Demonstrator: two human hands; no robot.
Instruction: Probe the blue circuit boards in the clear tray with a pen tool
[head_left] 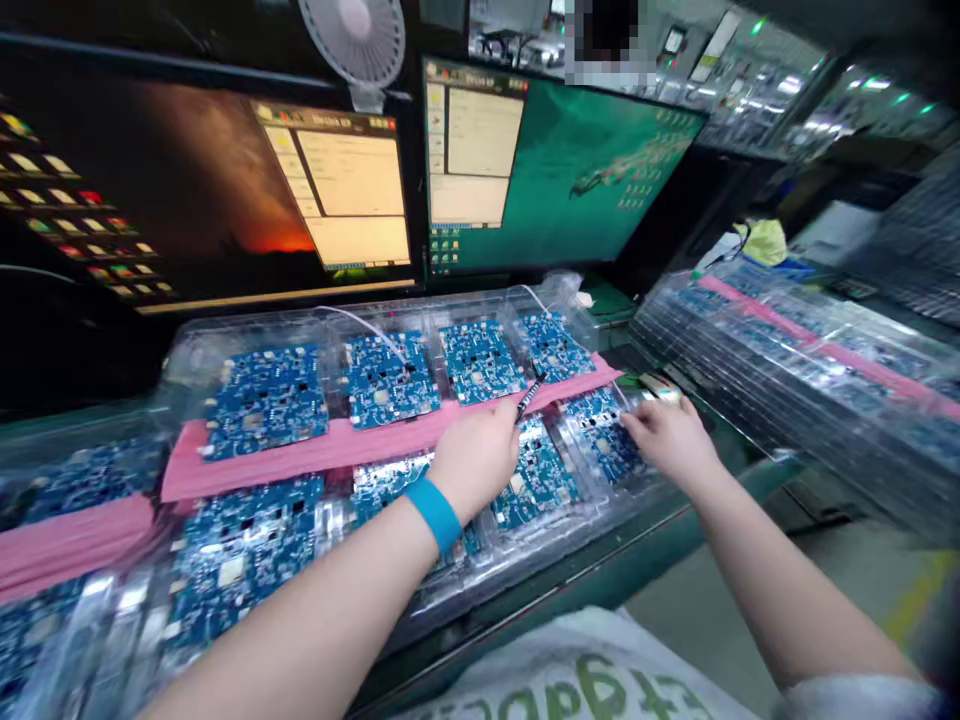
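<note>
Your left hand [480, 450] pinches a tool [530, 396] above the tray [540, 550], monitors [600, 190] behind the table [611, 556]. Whether your right hand [670, 437] grips anything, I can't tell.

A green workbench [652, 545] is carrying a clear, compartmented plastic tray [592, 525] under the left hand [480, 450] and right hand [673, 437], a second tray [135, 615] lying leftward.

Trays before monitors

Central tray [570, 545]: circuit boards [266, 395] in two rows, strip [390, 435] lengthwise between. Behind: left monitor [202, 190], right monitor [570, 180]; fan [358, 40] above the former's right end. Left: adjoining tray [94, 625]. Right: tray stack [772, 400]. Over front row: left hand [480, 450], tool [531, 395] within; right hand [670, 437] at row's right end.
</note>
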